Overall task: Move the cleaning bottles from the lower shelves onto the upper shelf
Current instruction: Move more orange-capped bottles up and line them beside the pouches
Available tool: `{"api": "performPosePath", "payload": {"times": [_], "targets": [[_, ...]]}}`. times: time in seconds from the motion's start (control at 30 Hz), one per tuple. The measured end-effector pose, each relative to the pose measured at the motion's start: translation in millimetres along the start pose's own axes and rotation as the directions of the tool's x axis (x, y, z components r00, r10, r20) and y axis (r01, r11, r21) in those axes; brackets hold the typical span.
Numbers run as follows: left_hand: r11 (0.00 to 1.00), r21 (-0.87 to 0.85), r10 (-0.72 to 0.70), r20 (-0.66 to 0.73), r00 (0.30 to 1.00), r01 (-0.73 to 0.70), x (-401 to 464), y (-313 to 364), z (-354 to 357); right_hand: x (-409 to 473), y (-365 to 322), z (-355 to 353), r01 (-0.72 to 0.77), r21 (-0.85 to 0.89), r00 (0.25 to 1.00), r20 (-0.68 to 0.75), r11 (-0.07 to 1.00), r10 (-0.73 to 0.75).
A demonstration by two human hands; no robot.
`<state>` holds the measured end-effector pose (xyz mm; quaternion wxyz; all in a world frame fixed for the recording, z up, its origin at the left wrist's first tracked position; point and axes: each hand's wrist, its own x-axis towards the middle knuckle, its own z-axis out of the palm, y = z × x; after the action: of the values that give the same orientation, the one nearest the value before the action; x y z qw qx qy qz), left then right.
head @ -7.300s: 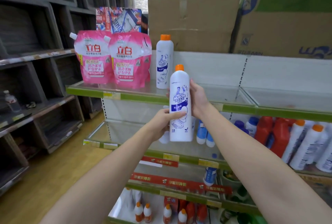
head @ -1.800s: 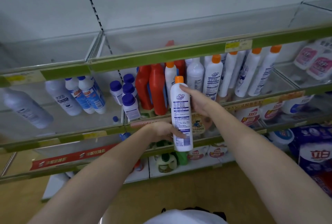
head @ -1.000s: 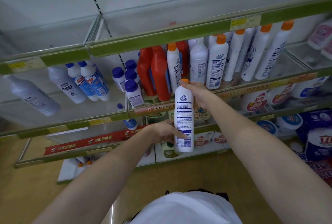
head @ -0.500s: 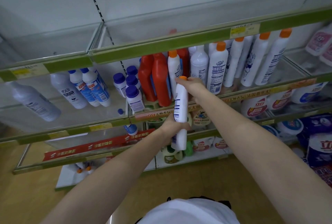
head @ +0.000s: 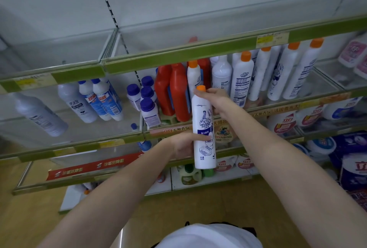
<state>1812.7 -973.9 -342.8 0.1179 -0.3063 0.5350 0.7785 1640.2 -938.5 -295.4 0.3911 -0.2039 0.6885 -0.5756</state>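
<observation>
Head view, single camera, looking down at a shop shelving unit.

White cleaning bottle [head: 204, 128] with orange cap, upright, held in mid-air in front of the shelf edges; "Mr Muscle" label faces the camera. It is not resting on any shelf.

Left hand [head: 183, 144]: fingers and thumb wrapped round the lower half of the bottle, thumb lying across the label.

Right hand [head: 215, 99]: curled round the neck just under the cap, fingertips [head: 198, 93] touching the cap's base. Both hands clamped on the same bottle.

Upper shelf [head: 178, 57], green-edged with glass front: the part in view carries nothing that I can make out.

Lower shelf [head: 123, 140] behind the held bottle: two red bottles [head: 172, 90] side by side; to their right a row of white orange-capped bottles [head: 241, 80], upright and close together. To the left of the red pair, small purple-capped bottles [head: 148, 108] in a cluster; further left, blue-labelled white bottles [head: 103, 100] leaning; one pale bottle [head: 39, 114] tilted at far left.

Below: red banner strip [head: 93, 166] on a shelf edge. Pink-labelled tubs [head: 284, 124] at right.
</observation>
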Motion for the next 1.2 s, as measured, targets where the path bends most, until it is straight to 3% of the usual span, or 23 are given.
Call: {"api": "performPosePath", "payload": {"times": [0.2,0.7,0.87,0.97,1.07,1.2], "targets": [[0.965,0.254,-0.035,-0.108,0.993,0.062,4.2,-3.8,-12.5,9.0,-1.7,2.5,0.004,-0.138,0.992,-0.123,0.990,-0.021],[0.970,0.238,-0.030,-0.088,0.996,0.051,9.0,-12.7,-16.6,5.4,4.3,1.7,-0.053,-0.102,0.995,-0.089,0.993,0.044],[0.976,0.214,-0.003,-0.145,0.989,0.034,2.6,-14.9,-24.6,3.3,-5.4,14.2,0.013,-0.188,0.999,0.039,0.982,-0.005],[0.981,0.195,0.051,-0.202,0.978,-0.011,-7.8,-14.8,-32.1,-4.6,-19.9,36.8,0.100,-0.279,0.981,0.187,0.955,-0.048],[0.977,0.198,0.127,-0.253,0.959,-0.077,-20.3,-16.6,-46.6,-2.9,-29.4,67.0,0.217,-0.364,0.935,0.343,0.906,-0.086],[0.977,0.125,0.212,-0.412,0.886,-0.175,-56.3,-19.5,-75.6,-8.2,-46.9,122.7,0.342,-0.336,0.824,0.556,0.878,-0.108]]}}
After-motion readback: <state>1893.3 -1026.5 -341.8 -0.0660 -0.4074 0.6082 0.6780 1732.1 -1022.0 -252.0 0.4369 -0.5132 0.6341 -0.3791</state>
